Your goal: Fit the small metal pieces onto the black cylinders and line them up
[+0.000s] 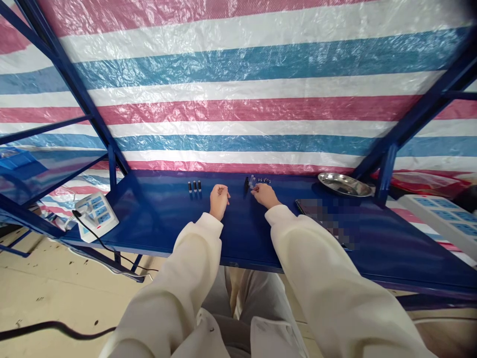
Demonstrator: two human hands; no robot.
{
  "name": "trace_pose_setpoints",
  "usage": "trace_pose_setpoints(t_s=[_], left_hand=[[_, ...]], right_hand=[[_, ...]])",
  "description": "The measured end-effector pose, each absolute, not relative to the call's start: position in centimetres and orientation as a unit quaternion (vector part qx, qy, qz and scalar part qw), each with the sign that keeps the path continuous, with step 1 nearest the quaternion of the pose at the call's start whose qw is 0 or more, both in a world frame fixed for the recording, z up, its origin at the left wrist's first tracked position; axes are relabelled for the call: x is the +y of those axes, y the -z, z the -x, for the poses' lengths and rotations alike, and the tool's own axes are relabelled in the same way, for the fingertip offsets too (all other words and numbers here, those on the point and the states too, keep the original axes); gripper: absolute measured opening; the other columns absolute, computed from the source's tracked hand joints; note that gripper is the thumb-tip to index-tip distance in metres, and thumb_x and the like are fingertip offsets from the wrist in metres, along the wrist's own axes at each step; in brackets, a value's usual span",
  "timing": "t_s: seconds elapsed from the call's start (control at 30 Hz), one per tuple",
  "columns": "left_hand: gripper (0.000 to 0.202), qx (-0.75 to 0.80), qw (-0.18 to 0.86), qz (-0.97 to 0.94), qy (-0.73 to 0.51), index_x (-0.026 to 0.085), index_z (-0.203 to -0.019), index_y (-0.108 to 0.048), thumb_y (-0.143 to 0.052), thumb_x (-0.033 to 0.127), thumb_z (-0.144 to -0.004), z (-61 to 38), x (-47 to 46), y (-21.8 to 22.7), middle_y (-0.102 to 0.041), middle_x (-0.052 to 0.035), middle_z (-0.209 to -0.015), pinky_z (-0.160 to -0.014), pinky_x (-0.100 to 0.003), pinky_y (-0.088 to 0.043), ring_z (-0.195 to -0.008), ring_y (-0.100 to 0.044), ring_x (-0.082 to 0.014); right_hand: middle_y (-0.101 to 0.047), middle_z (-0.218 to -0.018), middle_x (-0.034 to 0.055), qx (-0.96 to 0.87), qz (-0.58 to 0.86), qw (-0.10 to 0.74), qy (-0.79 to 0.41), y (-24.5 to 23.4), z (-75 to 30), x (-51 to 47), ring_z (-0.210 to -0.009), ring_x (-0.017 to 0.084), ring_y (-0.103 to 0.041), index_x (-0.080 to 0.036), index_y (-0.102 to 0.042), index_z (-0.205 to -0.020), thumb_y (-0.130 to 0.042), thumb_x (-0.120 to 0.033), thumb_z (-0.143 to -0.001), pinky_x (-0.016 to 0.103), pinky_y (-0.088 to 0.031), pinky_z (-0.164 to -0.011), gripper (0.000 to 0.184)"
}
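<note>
Both arms in cream sleeves reach over a blue metal shelf (160, 219). My left hand (218, 198) rests on the shelf curled into a loose fist; what it holds, if anything, is hidden. Three small dark upright cylinders (194, 187) stand in a row just left of it. My right hand (264, 193) reaches to a cluster of several small dark and clear pieces (257, 181) at the back of the shelf, its fingertips pinched among them.
A round steel dish (345, 184) sits at the back right. A dark flat phone (324, 219) lies right of my right arm. A white power strip (96, 214) with a black cable sits at the left edge. A striped tarp hangs behind.
</note>
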State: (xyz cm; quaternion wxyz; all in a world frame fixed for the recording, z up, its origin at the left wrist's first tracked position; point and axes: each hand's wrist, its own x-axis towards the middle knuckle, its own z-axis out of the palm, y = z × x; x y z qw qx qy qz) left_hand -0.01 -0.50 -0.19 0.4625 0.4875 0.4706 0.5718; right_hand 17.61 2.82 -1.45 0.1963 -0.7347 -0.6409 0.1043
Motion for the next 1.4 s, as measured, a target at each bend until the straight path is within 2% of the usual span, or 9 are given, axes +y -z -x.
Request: trace_pose_setpoints(t_s=[0.1, 0.4, 0.63, 0.77, 0.9, 1.0, 1.07, 1.23, 1.4], left_hand=[[0.008, 0.472, 0.461, -0.491, -0.569, 0.017, -0.076, -0.048, -0.047, 0.02, -0.084, 0.0, -0.4, 0.3, -0.049, 0.0074, -0.053, -0.038, -0.018, -0.03, -0.034, -0.04, -0.0041], [0.008, 0.475, 0.449, -0.502, -0.566, 0.018, -0.076, -0.048, -0.047, 0.02, -0.084, 0.1, -0.3, 0.6, -0.049, 0.0072, -0.053, -0.039, -0.018, -0.031, -0.035, -0.041, -0.0045], [0.008, 0.478, 0.45, -0.504, -0.562, 0.018, -0.075, -0.048, -0.045, 0.018, -0.083, 0.0, -0.4, 0.3, -0.049, 0.0065, -0.054, -0.038, -0.019, -0.03, -0.035, -0.041, -0.0049], [0.006, 0.488, 0.44, -0.534, -0.533, 0.018, -0.078, -0.047, -0.044, 0.019, -0.083, -0.1, -0.6, 0.2, -0.05, 0.006, -0.055, -0.042, -0.02, -0.034, -0.038, -0.042, -0.0063], [0.009, 0.504, 0.277, -0.65, -0.497, 0.019, -0.087, -0.051, -0.045, 0.015, -0.083, 0.2, -1.3, -0.5, -0.059, 0.0004, -0.067, -0.066, -0.026, -0.046, -0.063, -0.057, -0.0127], [0.022, 0.54, 0.075, -0.716, -0.437, 0.018, -0.104, -0.054, -0.047, 0.016, -0.083, 1.5, -1.9, -2.3, -0.064, -0.0082, -0.099, -0.09, -0.037, -0.042, -0.099, -0.056, -0.0204], [0.031, 0.583, -0.002, -0.729, -0.358, 0.018, -0.116, -0.052, -0.048, 0.019, -0.085, 3.1, -1.7, -3.9, -0.058, -0.0123, -0.118, -0.097, -0.043, -0.037, -0.114, -0.049, -0.025], [0.042, 0.639, -0.049, -0.762, -0.094, 0.02, -0.122, -0.052, -0.058, 0.024, -0.081, 8.1, 0.8, -7.3, -0.034, -0.0159, -0.145, -0.104, -0.061, -0.021, -0.137, -0.022, -0.0348], [0.042, 0.617, -0.059, -0.784, -0.011, 0.02, -0.122, -0.054, -0.059, 0.026, -0.08, 10.2, 3.0, -7.5, -0.032, -0.0161, -0.146, -0.105, -0.065, -0.013, -0.139, -0.017, -0.0353]], right_hand=[[-0.07, -0.095, 0.0131, -0.63, 0.744, 0.194, -0.11, 1.4, -17.8, 2.8, -0.094, 0.023, -0.065, -0.014, -0.07, -0.09, -0.058, -0.019, -0.079, 0.026, -0.044, -0.076, 0.016], [-0.071, -0.093, 0.0132, -0.599, 0.757, 0.235, -0.118, 2.0, -17.3, 2.3, -0.093, 0.025, -0.065, -0.016, -0.073, -0.091, -0.059, -0.03, -0.081, 0.029, -0.046, -0.076, 0.023], [-0.07, -0.092, 0.015, -0.611, 0.755, 0.214, -0.105, 0.7, -18.2, 1.7, -0.091, 0.027, -0.065, -0.012, -0.071, -0.086, -0.063, -0.029, -0.075, 0.031, -0.047, -0.076, 0.022], [-0.069, -0.08, 0.013, -0.592, 0.743, 0.305, -0.065, -0.4, -16.7, 0.1, -0.08, 0.026, -0.065, -0.016, -0.069, -0.079, -0.055, -0.033, -0.08, 0.035, -0.047, -0.073, 0.022], [-0.065, -0.09, 0.0111, -0.662, 0.565, 0.492, -0.006, 0.3, -14.0, -0.8, -0.074, 0.019, -0.059, -0.015, -0.062, -0.102, -0.04, -0.028, -0.086, 0.035, -0.048, -0.077, 0.031], [-0.061, -0.087, 0.009, -0.706, 0.485, 0.516, -0.01, 1.5, -13.0, -0.8, -0.072, 0.018, -0.056, -0.016, -0.059, -0.107, -0.041, -0.027, -0.086, 0.034, -0.05, -0.073, 0.031], [-0.06, -0.084, 0.0078, -0.706, 0.477, 0.523, -0.019, 2.0, -12.9, -0.8, -0.07, 0.018, -0.055, -0.016, -0.058, -0.106, -0.041, -0.027, -0.086, 0.034, -0.05, -0.072, 0.029], [-0.061, -0.083, 0.0069, -0.708, 0.477, 0.518, -0.044, 2.0, -12.8, -1.0, -0.067, 0.017, -0.055, -0.017, -0.059, -0.102, -0.04, -0.027, -0.085, 0.034, -0.05, -0.07, 0.027], [-0.064, -0.09, 0.0086, -0.711, 0.5, 0.489, -0.076, 1.8, -12.6, -1.2, -0.07, 0.017, -0.058, -0.017, -0.061, -0.103, -0.04, -0.029, -0.085, 0.033, -0.049, -0.074, 0.03]])
